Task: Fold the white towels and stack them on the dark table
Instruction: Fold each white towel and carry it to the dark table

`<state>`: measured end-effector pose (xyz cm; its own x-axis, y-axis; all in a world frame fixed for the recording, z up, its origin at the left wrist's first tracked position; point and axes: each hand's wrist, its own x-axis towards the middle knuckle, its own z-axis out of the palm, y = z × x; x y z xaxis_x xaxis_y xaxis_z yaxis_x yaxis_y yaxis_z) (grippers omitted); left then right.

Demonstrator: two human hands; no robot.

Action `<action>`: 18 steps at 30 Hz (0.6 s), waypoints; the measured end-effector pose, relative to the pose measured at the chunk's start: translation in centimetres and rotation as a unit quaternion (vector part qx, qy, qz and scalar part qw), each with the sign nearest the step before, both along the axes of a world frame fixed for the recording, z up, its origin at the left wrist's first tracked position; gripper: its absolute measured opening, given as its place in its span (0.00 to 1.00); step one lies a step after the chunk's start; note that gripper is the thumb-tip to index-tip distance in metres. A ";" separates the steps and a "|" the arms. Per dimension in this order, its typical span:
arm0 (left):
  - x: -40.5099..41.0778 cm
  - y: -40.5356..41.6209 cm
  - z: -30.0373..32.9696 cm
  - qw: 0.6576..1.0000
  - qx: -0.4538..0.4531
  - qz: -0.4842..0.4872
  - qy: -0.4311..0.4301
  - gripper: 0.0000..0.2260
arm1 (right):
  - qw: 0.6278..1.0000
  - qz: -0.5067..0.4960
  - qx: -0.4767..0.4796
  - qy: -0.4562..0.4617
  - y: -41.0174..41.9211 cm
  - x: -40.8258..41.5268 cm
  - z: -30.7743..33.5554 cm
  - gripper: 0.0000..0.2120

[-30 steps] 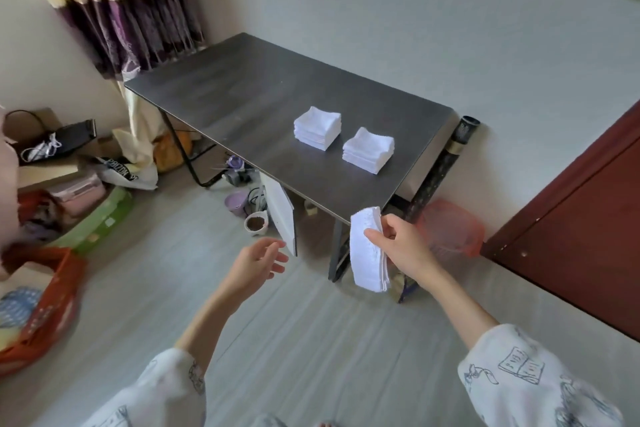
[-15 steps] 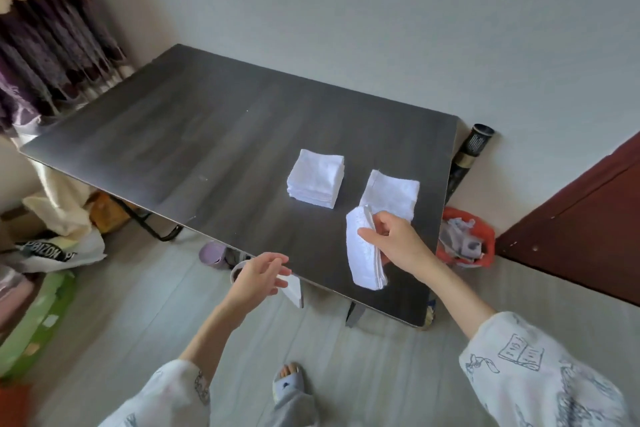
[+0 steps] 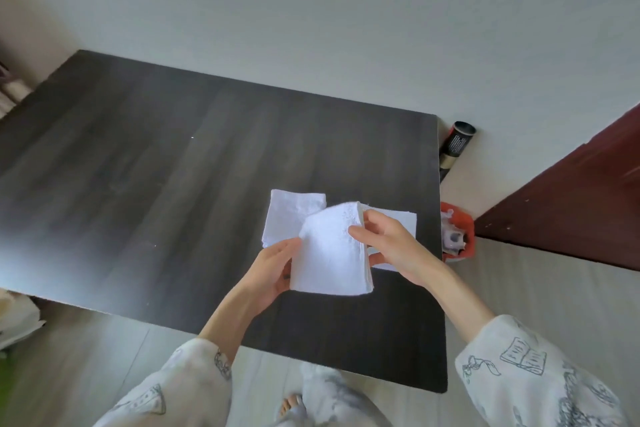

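Both hands hold a folded white towel (image 3: 330,253) above the dark table (image 3: 145,163). The left hand (image 3: 273,270) supports its left edge with curled fingers; the right hand (image 3: 388,246) pinches the right edge, thumb on top. To finish well, square the layered edges before lowering the towel. Two stacks lie just behind — the left stack (image 3: 287,218) and the right stack (image 3: 398,222), partly hidden. A red bin (image 3: 462,229) and a black tube (image 3: 455,146) stand off the table's right edge, out of the way.
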<state>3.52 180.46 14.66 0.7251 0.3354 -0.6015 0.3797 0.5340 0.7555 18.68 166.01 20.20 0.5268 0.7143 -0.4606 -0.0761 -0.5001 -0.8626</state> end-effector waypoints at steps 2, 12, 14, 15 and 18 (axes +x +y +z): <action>2.0 0.3 -0.7 0.999 0.034 -0.003 0.023 0.13 | 0.999 -0.017 -0.027 -0.002 -0.3 1.7 -1.3 0.13; 12.0 -2.5 -4.6 0.962 0.224 -0.115 0.103 0.06 | 0.983 -0.116 -0.143 -0.023 -3.7 8.7 -7.4 0.10; 13.4 -2.9 -5.6 0.955 0.236 -0.138 0.117 0.06 | 0.976 -0.119 -0.174 -0.051 -4.1 9.6 -8.6 0.12; 14.0 -3.0 -6.1 0.950 0.246 -0.148 0.126 0.06 | 0.973 -0.117 -0.190 -0.062 -4.3 10.0 -9.2 0.13; 15.2 -3.0 -7.1 0.935 0.273 -0.172 0.150 0.08 | 0.967 -0.108 -0.216 -0.081 -4.5 10.9 -10.7 0.15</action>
<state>18.75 177.42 7.55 0.6727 0.4292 -0.6027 0.6965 -0.0926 0.7115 29.59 161.51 9.54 0.7325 0.3391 -0.5903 -0.1009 -0.8035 -0.5867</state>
